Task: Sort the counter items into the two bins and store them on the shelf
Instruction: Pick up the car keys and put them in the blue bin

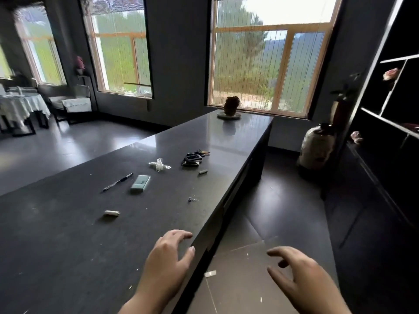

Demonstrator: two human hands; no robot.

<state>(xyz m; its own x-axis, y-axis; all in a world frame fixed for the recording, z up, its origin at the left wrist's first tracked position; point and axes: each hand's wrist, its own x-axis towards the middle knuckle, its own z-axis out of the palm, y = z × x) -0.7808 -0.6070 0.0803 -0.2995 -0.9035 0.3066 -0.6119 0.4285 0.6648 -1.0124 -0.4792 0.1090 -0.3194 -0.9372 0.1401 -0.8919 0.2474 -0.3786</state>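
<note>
Small items lie scattered on a long dark counter (68,234): a black pen (118,182), a pale green eraser-like block (140,183), a clear plastic wrapper (159,165), a bunch of keys with a fob (193,158), a small dark cylinder (203,172), a silver cylinder (111,213) and a little metal clip (192,198). My left hand (169,254) hovers over the counter's near right edge, fingers relaxed, holding nothing. My right hand (294,273) is off the counter above the floor, fingers spread and empty. No bins are in view.
A dark shelf unit (390,118) stands at the right with flowers on it. A dark ornament on a dish (231,106) sits at the counter's far end by the window. A large vase (317,147) stands on the floor. A covered table and chairs are far left.
</note>
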